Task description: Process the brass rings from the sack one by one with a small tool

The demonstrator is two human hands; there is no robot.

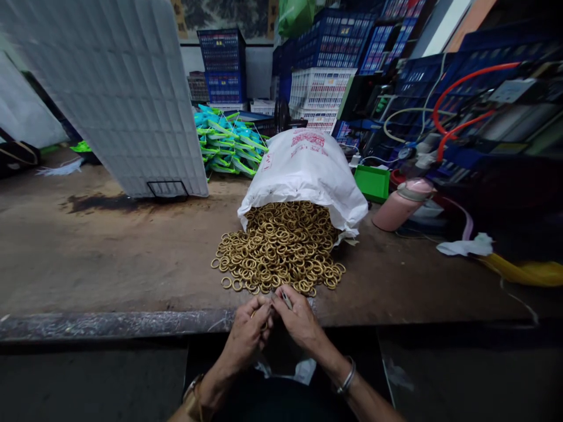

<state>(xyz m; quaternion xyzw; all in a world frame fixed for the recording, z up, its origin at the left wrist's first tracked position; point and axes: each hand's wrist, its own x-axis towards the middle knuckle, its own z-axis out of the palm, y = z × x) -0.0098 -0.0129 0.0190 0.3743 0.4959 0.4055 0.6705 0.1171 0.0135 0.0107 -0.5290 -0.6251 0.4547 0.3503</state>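
Rings (281, 249) on table (145, 258), crates (222, 50) behind

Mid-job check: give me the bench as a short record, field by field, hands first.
Left hand: fingers closed, apparently on a ring, partly hidden
Right hand: holds a slim object, type unclear
Hands' place: fingertips close together at the near edge of the table
Pile: many gold-coloured rings, spread from the mouth of the bag
Bag: white, red print, lying with mouth toward the hands
Right of bag: green tray, pink bottle
Left of bag: green-and-blue bundle, white panel
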